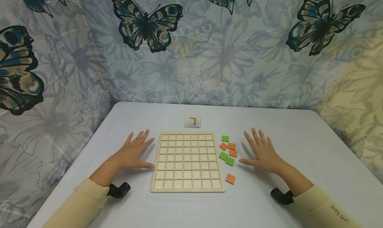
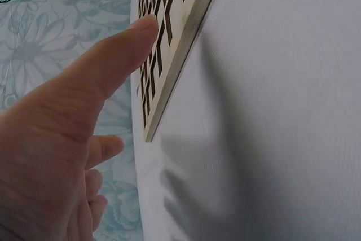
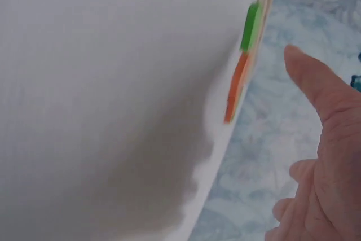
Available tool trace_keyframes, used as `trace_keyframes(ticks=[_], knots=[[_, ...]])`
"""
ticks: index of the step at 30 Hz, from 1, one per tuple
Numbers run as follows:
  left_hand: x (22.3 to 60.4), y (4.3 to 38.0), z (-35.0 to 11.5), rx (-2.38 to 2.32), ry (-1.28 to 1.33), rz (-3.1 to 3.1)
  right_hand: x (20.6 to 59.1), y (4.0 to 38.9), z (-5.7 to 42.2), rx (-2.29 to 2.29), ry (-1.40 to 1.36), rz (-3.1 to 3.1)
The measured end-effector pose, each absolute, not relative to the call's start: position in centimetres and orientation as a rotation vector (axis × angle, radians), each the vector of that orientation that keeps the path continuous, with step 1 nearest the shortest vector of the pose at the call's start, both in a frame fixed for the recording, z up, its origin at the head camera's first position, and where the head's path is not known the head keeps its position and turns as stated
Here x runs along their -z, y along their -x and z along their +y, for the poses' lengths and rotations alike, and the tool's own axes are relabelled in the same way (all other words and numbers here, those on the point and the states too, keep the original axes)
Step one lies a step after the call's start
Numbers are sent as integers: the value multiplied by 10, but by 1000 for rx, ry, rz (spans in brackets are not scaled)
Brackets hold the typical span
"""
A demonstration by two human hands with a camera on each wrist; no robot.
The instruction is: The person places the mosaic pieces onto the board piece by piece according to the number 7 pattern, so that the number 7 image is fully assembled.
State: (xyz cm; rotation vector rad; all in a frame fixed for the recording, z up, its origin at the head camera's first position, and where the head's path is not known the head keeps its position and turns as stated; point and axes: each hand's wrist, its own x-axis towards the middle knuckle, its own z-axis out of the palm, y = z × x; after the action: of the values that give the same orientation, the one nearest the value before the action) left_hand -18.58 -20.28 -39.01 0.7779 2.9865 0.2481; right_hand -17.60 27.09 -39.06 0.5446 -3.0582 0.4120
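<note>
A square wooden grid board (image 1: 187, 190), its squares bare, lies on the white table. My left hand (image 1: 131, 154), fingers spread, hovers at the board's left side, the thumb close to its edge. In the left wrist view the hand's shadow falls on the cloth beside the board (image 2: 186, 38). To the board's right lie three green tiles (image 1: 230, 161) and several orange tiles (image 1: 230, 178), flat and loose. Beyond them my right hand (image 1: 264, 157) is held with fingers spread, holding nothing. A green tile (image 3: 250, 26) and an orange tile (image 3: 237, 88) show near its thumb.
Behind the board lies a small printed grid card (image 1: 192, 121) with a few coloured squares. Cloth with butterflies (image 1: 146, 25) hangs behind and beside the table (image 1: 254, 208). A black device is strapped to each wrist.
</note>
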Motion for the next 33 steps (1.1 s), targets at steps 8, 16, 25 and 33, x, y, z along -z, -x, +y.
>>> trace_keyframes(ticks=[8, 16, 25, 33], knots=[[394, 192, -188, -451, -847, 2858, 390, 159, 247, -665, -645, -3075], [401, 204, -180, -691, -853, 2713, 387, 141, 232, -932, -721, -3103], [410, 210, -176, -875, -664, 2624, 385, 131, 217, -871, -640, -3070], [415, 212, -176, -912, -679, 2617, 395, 128, 220, -1022, -588, -3079]])
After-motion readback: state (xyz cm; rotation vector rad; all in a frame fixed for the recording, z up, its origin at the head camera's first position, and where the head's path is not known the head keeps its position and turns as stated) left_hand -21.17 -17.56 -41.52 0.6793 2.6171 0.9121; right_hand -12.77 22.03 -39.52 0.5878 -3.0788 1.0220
